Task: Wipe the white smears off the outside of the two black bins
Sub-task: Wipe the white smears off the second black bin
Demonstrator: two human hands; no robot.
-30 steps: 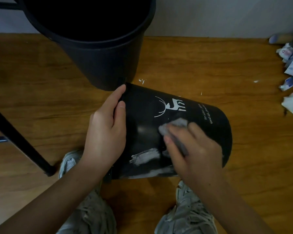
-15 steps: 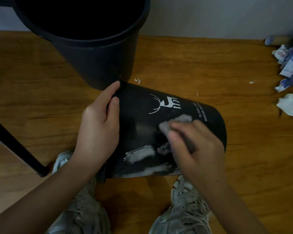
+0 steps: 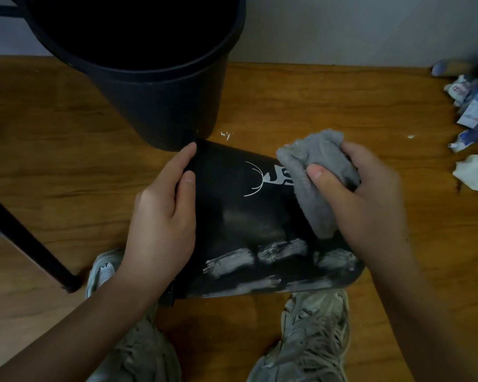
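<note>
Head view: my left hand [image 3: 160,230] grips the tipped bin [image 3: 249,224]; right hand [image 3: 370,199] clutches the cloth [image 3: 315,177]. Next, I judge: scrub near-side smears [image 3: 257,257].

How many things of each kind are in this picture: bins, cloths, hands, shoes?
Black bins: 2 (upright bin, lying bin)
Grey cloth: 1
Hands: 2 (left hand, right hand)
Shoes: 2 (left shoe, right shoe)
Total: 7

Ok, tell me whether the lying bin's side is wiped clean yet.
No, white smears still streak the lying black bin below the grey cloth.
</note>
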